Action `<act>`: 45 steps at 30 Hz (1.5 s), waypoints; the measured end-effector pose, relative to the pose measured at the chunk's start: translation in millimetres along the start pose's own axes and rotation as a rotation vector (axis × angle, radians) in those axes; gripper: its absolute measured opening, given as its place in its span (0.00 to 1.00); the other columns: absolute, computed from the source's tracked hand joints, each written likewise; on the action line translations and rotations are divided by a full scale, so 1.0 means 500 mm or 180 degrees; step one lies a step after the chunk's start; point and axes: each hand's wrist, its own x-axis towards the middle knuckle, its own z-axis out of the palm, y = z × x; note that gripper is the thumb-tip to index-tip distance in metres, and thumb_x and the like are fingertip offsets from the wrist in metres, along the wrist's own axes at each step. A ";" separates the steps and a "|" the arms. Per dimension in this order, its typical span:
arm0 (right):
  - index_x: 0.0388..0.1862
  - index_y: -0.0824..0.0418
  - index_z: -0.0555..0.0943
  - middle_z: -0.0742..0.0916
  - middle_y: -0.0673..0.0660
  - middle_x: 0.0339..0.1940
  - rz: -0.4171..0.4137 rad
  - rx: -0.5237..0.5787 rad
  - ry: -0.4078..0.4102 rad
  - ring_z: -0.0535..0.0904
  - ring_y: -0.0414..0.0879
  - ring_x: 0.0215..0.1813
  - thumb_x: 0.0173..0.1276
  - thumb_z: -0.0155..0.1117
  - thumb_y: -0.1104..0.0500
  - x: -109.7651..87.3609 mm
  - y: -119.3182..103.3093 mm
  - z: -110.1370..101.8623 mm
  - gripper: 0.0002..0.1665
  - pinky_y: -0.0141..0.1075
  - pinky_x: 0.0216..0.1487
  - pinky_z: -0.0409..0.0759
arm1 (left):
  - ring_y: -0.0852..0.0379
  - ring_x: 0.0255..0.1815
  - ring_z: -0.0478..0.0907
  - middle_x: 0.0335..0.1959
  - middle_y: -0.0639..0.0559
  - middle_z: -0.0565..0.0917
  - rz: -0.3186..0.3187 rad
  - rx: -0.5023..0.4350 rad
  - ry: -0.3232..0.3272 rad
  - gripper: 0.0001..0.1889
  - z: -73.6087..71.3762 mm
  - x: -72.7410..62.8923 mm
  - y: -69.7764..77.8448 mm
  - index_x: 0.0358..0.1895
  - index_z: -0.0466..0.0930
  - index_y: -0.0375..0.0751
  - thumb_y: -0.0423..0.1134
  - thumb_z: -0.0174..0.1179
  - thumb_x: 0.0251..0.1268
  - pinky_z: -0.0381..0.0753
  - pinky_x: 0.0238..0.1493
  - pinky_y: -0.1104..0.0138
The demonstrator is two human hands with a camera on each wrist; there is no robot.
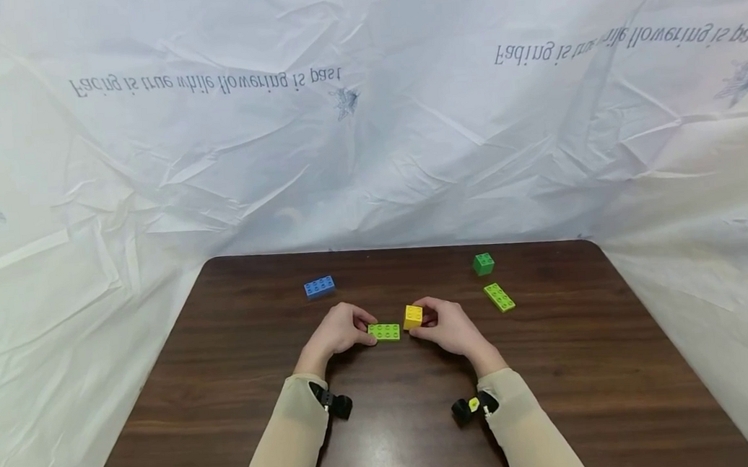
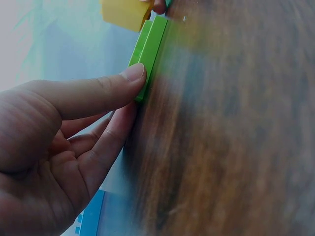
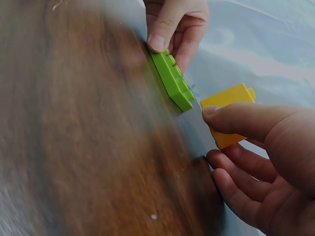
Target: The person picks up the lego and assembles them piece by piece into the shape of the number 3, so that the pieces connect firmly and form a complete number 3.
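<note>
My left hand (image 1: 340, 330) pinches the left end of a flat lime-green building brick (image 1: 384, 332) between thumb and fingers, its studs facing up. In the left wrist view the thumb lies along the side of this lime brick (image 2: 150, 54), close over the table. My right hand (image 1: 448, 324) holds a yellow building brick (image 1: 413, 317), just right of the lime one. Seen from the right wrist, the yellow brick (image 3: 229, 115) is tilted and gripped between thumb and fingers, and a small gap separates it from the lime brick's free end (image 3: 181, 101).
A blue brick (image 1: 320, 287) lies beyond my left hand. Toward the back right are a green brick (image 1: 483, 264) and a second flat lime brick (image 1: 498, 297). The dark wooden table (image 1: 228, 388) ends at a pale hanging sheet (image 1: 368, 154).
</note>
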 end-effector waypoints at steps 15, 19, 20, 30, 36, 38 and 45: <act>0.61 0.59 0.85 0.89 0.52 0.48 -0.0238 0.0122 -0.0120 0.87 0.44 0.48 0.69 0.80 0.60 0.006 -0.021 0.039 0.23 0.42 0.51 0.87 | 0.54 0.35 0.80 0.34 0.53 0.84 0.0068 -0.0049 -0.0037 0.14 0.000 -0.001 -0.003 0.48 0.94 0.44 0.34 0.81 0.60 0.82 0.40 0.61; 0.61 0.59 0.85 0.89 0.51 0.48 -0.0246 0.0071 -0.0108 0.86 0.43 0.47 0.69 0.80 0.60 0.008 -0.024 0.045 0.23 0.41 0.51 0.87 | 0.54 0.36 0.80 0.35 0.53 0.84 0.0067 -0.0070 -0.0045 0.14 -0.001 -0.001 -0.003 0.48 0.94 0.44 0.33 0.81 0.60 0.82 0.40 0.60; 0.61 0.59 0.85 0.89 0.51 0.48 -0.0249 0.0070 -0.0100 0.86 0.43 0.47 0.69 0.80 0.61 0.008 -0.025 0.045 0.23 0.41 0.51 0.87 | 0.54 0.36 0.80 0.35 0.53 0.84 0.0071 -0.0068 -0.0046 0.14 -0.001 -0.001 -0.003 0.49 0.94 0.44 0.33 0.81 0.60 0.82 0.40 0.60; 0.62 0.58 0.85 0.89 0.50 0.47 -0.0300 0.0020 -0.0121 0.86 0.41 0.46 0.69 0.80 0.60 0.012 -0.027 0.049 0.23 0.40 0.50 0.87 | 0.54 0.35 0.80 0.34 0.53 0.84 0.0088 -0.0066 -0.0053 0.14 -0.001 -0.001 -0.003 0.49 0.94 0.44 0.34 0.81 0.60 0.82 0.40 0.60; 0.63 0.59 0.85 0.89 0.50 0.48 -0.0339 -0.0001 -0.0176 0.86 0.41 0.47 0.71 0.79 0.60 0.012 -0.030 0.051 0.23 0.40 0.50 0.86 | 0.54 0.35 0.80 0.34 0.53 0.84 0.0093 -0.0090 -0.0046 0.14 -0.002 -0.001 -0.003 0.49 0.94 0.42 0.33 0.81 0.59 0.82 0.39 0.61; 0.63 0.59 0.85 0.89 0.50 0.48 -0.0341 -0.0010 -0.0194 0.86 0.42 0.47 0.71 0.78 0.60 0.012 -0.032 0.051 0.23 0.40 0.50 0.86 | 0.54 0.35 0.80 0.34 0.53 0.85 0.0104 -0.0091 -0.0046 0.14 -0.002 0.000 -0.003 0.49 0.93 0.42 0.33 0.81 0.59 0.82 0.39 0.61; 0.62 0.56 0.85 0.88 0.48 0.48 -0.0333 -0.0098 -0.0201 0.85 0.40 0.47 0.71 0.79 0.59 0.012 -0.031 0.054 0.22 0.40 0.51 0.85 | 0.54 0.35 0.80 0.34 0.53 0.85 0.0112 -0.0080 -0.0055 0.14 -0.003 0.001 -0.002 0.49 0.93 0.43 0.33 0.81 0.60 0.82 0.40 0.61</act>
